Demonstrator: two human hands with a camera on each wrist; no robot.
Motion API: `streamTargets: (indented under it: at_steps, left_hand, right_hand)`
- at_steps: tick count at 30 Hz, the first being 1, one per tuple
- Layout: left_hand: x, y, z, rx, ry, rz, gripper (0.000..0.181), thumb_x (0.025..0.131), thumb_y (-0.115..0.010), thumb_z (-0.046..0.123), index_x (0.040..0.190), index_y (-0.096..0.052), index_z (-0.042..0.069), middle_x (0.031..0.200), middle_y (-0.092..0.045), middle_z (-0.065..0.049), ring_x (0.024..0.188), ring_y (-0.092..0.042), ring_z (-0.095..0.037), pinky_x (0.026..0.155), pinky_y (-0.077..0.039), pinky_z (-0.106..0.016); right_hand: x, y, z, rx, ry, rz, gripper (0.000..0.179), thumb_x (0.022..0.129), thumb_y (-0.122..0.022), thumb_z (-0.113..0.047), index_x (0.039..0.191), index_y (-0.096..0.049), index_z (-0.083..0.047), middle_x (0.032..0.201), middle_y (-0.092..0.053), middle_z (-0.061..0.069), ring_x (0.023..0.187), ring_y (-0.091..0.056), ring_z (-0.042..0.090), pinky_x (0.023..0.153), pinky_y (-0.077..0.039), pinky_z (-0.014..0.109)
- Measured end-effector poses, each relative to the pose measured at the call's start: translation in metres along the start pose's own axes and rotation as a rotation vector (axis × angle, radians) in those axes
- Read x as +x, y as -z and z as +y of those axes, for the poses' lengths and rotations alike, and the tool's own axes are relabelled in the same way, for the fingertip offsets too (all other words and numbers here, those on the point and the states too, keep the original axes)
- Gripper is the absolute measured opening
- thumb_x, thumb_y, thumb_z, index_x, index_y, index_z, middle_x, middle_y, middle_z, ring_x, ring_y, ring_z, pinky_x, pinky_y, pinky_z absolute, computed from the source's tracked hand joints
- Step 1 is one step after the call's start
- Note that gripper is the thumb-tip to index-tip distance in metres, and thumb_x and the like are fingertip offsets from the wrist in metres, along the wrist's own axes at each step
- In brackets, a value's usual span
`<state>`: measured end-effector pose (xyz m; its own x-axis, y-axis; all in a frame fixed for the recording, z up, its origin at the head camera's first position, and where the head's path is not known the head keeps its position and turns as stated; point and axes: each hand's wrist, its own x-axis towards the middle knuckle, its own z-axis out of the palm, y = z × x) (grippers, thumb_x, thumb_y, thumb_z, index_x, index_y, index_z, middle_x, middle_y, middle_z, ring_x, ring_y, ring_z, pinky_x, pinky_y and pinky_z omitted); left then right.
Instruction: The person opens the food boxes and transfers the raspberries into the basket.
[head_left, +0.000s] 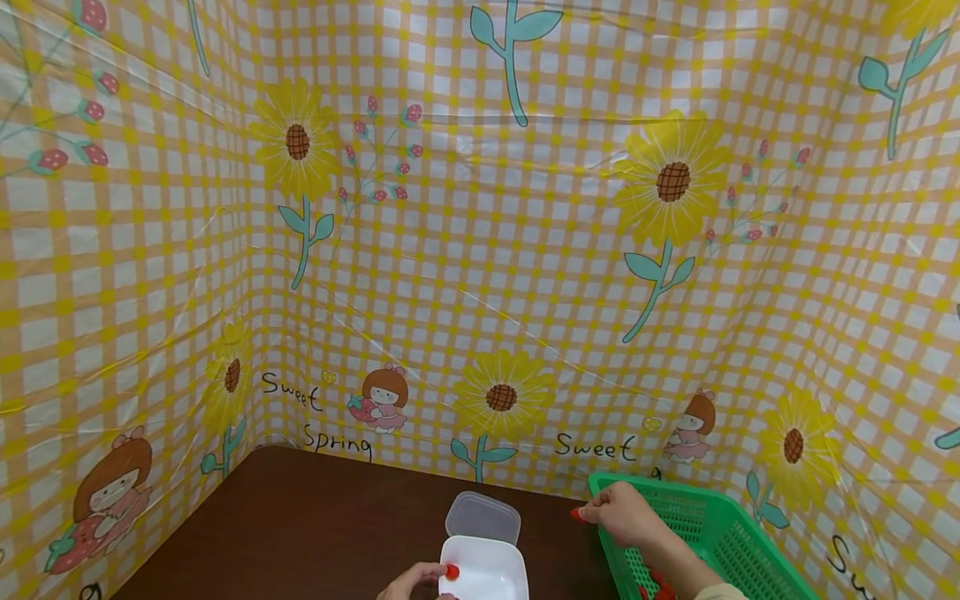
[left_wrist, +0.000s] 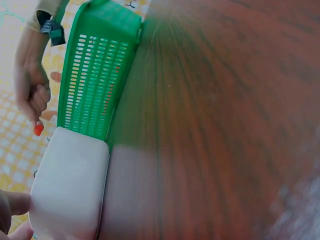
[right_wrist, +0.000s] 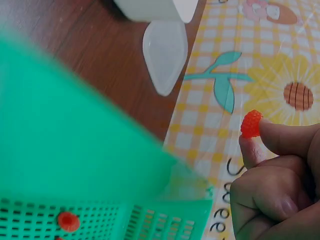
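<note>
In the head view my left hand (head_left: pixel 411 581) is at the left rim of a white plastic box (head_left: pixel 495 567), fingertips reaching over it. Right at a fingertip is a small red raspberry (head_left: pixel 452 572); I cannot tell whether the hand pinches it. The left wrist view has the fingers (left_wrist: pixel 17 202) meeting the box edge, their tips hidden. My right hand (head_left: pixel 622 512) is raised over the left edge of the green basket (head_left: pixel 705 492). Between thumb and forefinger it pinches another red raspberry (right_wrist: pixel 251 124), the other fingers curled in.
Several red berries (head_left: pixel 660 590) lie in the basket, which stands at the right on the dark wooden table (head_left: pixel 330 517). Behind the box lies a translucent lid (head_left: pixel 483 517). A checked, flower-printed cloth (head_left: pixel 525 292) walls the table at the back and sides.
</note>
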<state>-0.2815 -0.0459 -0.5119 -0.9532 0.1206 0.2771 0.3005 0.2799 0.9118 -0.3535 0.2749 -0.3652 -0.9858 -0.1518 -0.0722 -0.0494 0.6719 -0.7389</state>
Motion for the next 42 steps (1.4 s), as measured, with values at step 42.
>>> streamTargets:
  at_steps: [42]
  left_hand:
    - [0.003, -0.003, -0.008, 0.0, -0.049, 0.033, 0.04, 0.075, -0.072, 0.043, 0.102, -0.064, 0.015, 0.091, -0.068, 0.001, 0.073, -0.062, -0.003, 0.064, -0.048, -0.02]
  right_hand:
    - [0.009, 0.04, 0.112, -0.084, -0.276, 0.013, 0.051, 0.08, -0.066, -0.009, 0.059, -0.021, -0.021, 0.051, -0.013, -0.008, 0.044, -0.011, 0.004, 0.042, -0.024, 0.021]
